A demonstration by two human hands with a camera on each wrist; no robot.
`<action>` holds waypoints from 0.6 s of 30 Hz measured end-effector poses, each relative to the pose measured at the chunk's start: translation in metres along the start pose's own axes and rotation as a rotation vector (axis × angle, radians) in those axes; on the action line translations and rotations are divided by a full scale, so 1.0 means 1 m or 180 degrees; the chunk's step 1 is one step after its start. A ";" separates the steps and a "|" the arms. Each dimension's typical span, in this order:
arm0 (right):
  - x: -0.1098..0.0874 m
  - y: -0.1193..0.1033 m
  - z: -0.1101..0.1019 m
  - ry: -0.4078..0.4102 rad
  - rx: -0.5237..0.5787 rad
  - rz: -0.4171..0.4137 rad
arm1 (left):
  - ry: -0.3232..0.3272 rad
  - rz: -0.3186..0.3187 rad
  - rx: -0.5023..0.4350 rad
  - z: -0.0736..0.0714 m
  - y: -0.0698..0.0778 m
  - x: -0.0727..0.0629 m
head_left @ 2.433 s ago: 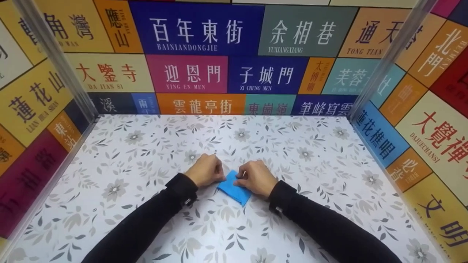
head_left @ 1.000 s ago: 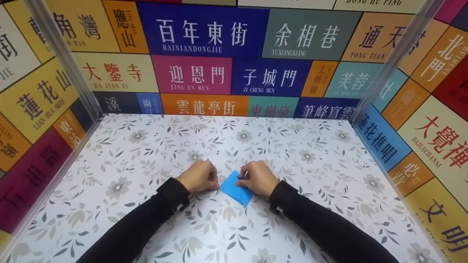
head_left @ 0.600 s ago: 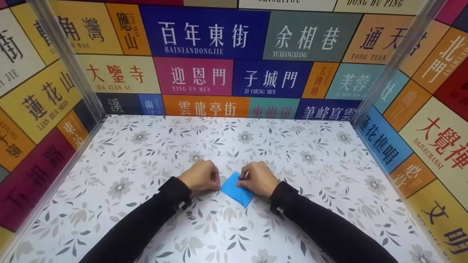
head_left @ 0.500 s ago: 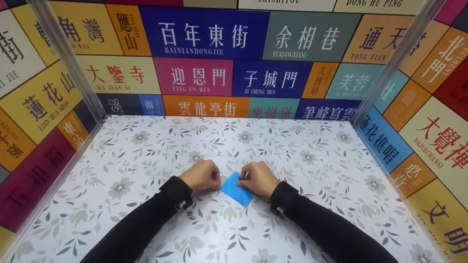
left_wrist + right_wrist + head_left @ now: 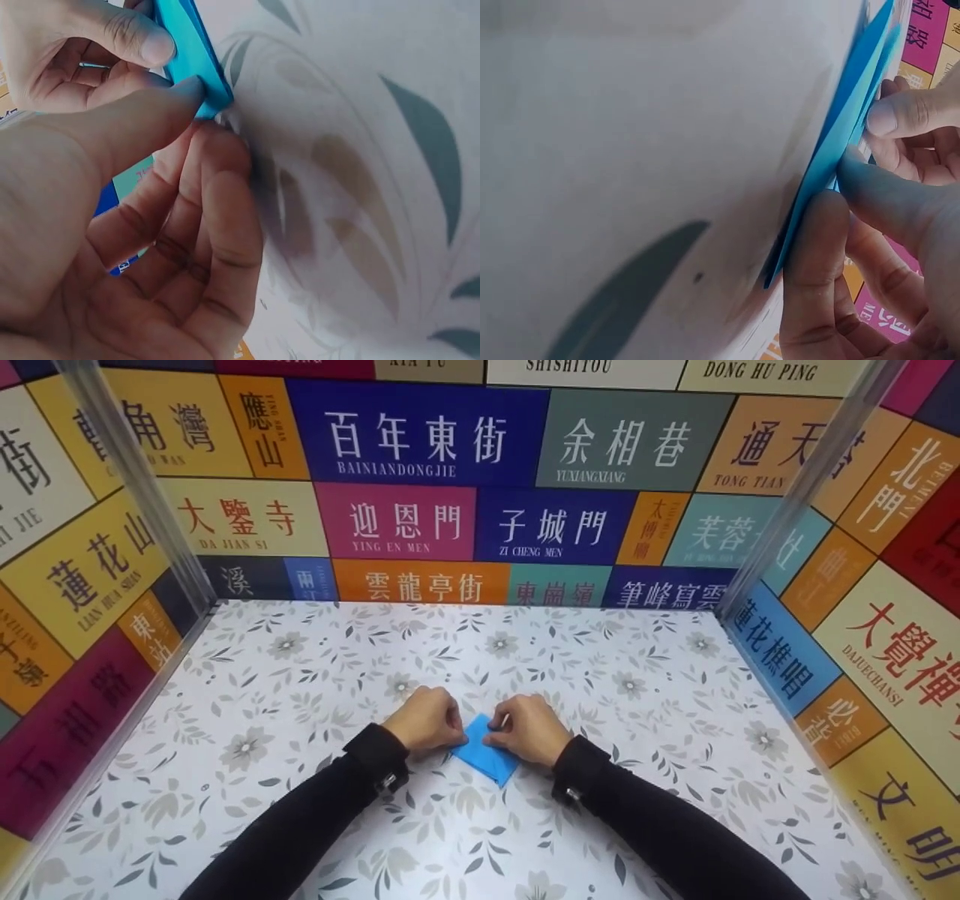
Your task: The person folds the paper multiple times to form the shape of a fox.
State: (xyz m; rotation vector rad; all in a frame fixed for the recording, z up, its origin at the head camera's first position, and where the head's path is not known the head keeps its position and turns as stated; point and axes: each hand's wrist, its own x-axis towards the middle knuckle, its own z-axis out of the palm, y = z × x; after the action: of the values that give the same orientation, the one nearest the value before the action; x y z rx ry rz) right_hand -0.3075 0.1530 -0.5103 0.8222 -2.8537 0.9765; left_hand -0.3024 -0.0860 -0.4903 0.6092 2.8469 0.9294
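A small sheet of blue paper (image 5: 486,757), folded into a compact flat shape with pointed corners, lies on the table in the middle of the head view. My left hand (image 5: 426,721) pinches its left corner; in the left wrist view the thumb presses on the blue paper (image 5: 196,64) with fingertips beneath. From the other side my right hand (image 5: 531,729) pinches the right edge between thumb and forefinger. The right wrist view shows the folded blue paper (image 5: 836,139) edge-on, its layers slightly apart along the far side. The right fingers partly hide it.
The table (image 5: 315,660) is covered in white sheeting printed with grey flowers and leaves. Panels with colourful place-name signs (image 5: 420,427) close it in at the back and both sides. Clear strips (image 5: 150,502) run up the back corners.
My left hand was at the paper, drew back to just beside its left corner, and has now moved right onto that corner again. The right hand keeps its pinch. The paper has barely shifted.
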 end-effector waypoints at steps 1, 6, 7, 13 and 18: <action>0.000 0.000 0.000 -0.0003 0.0006 0.0013 | 0.0029 -0.0008 0.0008 0.001 0.001 0.000; 0.000 0.001 -0.001 -0.0009 0.0023 0.0019 | 0.0096 -0.0097 0.0052 0.004 0.004 0.002; -0.001 0.002 -0.002 -0.0003 0.0036 -0.0004 | 0.0095 -0.0140 0.0066 0.004 0.005 0.002; -0.002 0.006 -0.010 0.0012 0.0139 -0.0057 | 0.0031 -0.0375 0.0107 0.004 0.006 0.003; -0.004 0.012 -0.015 -0.0037 0.0126 0.0108 | -0.0026 -0.0537 0.0124 0.007 0.007 0.001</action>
State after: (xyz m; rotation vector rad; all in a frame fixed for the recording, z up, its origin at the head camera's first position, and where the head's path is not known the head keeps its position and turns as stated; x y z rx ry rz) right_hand -0.3124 0.1712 -0.5061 0.7875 -2.8763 1.0385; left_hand -0.2992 -0.0767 -0.4918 0.3678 2.8607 0.8440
